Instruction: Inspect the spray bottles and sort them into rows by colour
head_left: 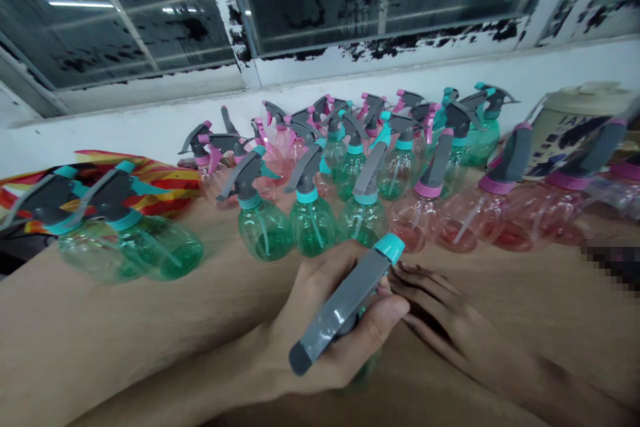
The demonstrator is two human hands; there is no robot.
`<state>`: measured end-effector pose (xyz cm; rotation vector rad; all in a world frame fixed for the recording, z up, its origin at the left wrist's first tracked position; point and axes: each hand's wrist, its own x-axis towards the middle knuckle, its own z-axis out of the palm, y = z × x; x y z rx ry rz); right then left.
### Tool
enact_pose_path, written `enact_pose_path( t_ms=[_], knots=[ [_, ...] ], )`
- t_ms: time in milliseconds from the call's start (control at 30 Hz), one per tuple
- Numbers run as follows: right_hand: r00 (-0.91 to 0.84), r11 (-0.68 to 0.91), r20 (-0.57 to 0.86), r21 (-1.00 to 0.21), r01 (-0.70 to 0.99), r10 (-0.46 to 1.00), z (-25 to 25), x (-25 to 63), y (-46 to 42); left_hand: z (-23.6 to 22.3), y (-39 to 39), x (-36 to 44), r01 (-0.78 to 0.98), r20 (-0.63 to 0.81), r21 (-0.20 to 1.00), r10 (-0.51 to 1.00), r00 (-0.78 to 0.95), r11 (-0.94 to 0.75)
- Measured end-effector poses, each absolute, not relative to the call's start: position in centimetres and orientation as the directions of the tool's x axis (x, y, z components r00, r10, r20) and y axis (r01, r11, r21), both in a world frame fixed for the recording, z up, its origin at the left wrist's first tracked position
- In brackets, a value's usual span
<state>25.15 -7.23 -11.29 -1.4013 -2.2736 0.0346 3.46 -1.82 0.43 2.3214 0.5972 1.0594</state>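
Observation:
My left hand [320, 320] is wrapped round the neck of a spray bottle [345, 307] with a grey head and a turquoise nozzle. The head tilts up to the right, and most of its green body is hidden under my hand. Beside it, my right hand [450, 320] has its fingers stretched out towards the nozzle end. Whether those fingertips touch the bottle I cannot tell. Just beyond my hands stand a green spray bottle [315, 225] and a pink one [413, 223], part of a front row.
Several more pink and green spray bottles [400, 167] crowd the back of the table [215, 347] by the white wall. Two green bottles [160, 247] stand at left, before a red and yellow cloth [150, 170]. A cream-coloured jug [565, 127] is at back right.

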Motion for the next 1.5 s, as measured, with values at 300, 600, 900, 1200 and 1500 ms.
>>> enact_pose_path(
  t_ms=[300, 600, 900, 1200, 1500],
  knots=[
    [-0.374, 0.472, 0.355, -0.247, 0.847, 0.857, -11.5, 25.3, -7.2, 0.2, -1.8, 3.7, 0.194, 0.490, 0.688, 0.645, 0.586, -0.699],
    [-0.390, 0.479, 0.350, -0.218, 0.850, 0.852, -11.8, 25.4, -7.2, -0.4, -1.7, 3.4, 0.188, 0.494, 0.632, 0.577, 0.650, -0.752],
    [-0.379, 0.483, 0.381, -0.228, 0.846, 0.843, -11.6, 25.3, -7.2, -1.2, -1.5, 3.7, 0.281, 0.430, 0.656, 0.653, 0.624, -0.701],
    [-0.377, 0.464, 0.331, -0.243, 0.852, 0.865, -11.4, 25.2, -7.1, -0.3, -0.1, 3.3, 0.378, 0.292, 0.712, 0.739, 0.608, -0.592],
    [-0.360, 0.470, 0.362, -0.287, 0.835, 0.860, -11.2, 25.2, -7.1, 1.0, 0.4, 3.2, 0.307, 0.336, 0.770, 0.764, 0.551, -0.560]
  ],
)
